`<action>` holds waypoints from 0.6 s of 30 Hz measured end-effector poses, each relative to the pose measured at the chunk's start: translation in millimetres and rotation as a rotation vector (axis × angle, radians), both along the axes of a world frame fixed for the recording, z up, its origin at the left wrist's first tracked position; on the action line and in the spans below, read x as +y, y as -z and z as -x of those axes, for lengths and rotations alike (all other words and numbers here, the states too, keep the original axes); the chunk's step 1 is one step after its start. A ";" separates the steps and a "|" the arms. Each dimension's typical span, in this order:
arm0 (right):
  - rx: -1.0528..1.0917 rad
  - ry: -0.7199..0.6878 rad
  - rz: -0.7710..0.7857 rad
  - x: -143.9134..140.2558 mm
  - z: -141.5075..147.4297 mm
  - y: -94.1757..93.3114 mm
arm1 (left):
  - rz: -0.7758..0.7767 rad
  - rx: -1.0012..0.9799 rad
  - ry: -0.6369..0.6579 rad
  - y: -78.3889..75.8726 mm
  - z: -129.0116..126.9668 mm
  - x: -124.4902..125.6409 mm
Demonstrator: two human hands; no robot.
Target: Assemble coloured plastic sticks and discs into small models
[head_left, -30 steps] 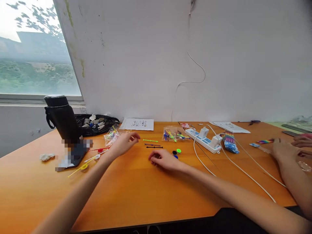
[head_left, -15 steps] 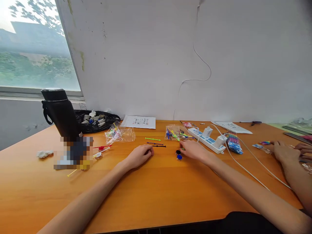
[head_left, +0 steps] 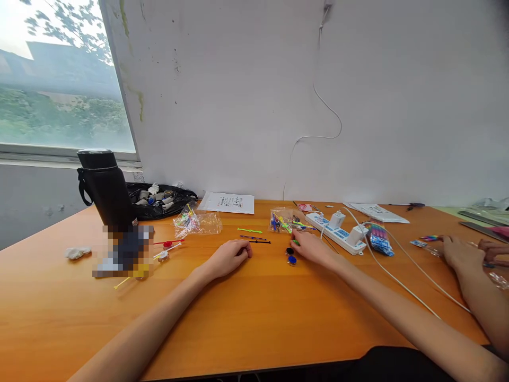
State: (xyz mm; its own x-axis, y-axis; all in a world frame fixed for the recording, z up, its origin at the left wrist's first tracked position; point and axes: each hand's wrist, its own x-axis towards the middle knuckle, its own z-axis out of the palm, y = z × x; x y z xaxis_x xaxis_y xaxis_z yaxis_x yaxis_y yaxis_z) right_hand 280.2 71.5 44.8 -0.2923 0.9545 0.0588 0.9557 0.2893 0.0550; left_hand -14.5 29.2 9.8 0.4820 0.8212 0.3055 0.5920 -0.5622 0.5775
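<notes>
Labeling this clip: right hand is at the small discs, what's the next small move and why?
Probably pinch the green disc: the right hand has its fingertips on it, beside the black disc and blue disc. The left hand rests curled below the black stick.

Left hand (head_left: 228, 255): bare, no glove, no ring, no watch visible. Left forearm: bare to frame edge, no sleeve in view. Right hand (head_left: 314, 246): bare, no glove, no ring visible. Right forearm: bare along full visible length, no sleeve, no wristband. Dark garment at lower frame edge.
</notes>
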 end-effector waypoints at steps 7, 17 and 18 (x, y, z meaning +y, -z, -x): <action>0.058 -0.029 -0.033 -1.8 -2.6 0.7 | 0.056 -0.043 -0.018 0.3 -0.9 -1.2; 0.606 -0.462 0.061 -32.5 64.8 1.2 | 0.220 -0.358 0.137 9.8 -4.5 2.9; 0.624 -0.493 0.075 -36.9 73.5 3.1 | 0.212 -0.363 0.150 9.7 -4.5 2.8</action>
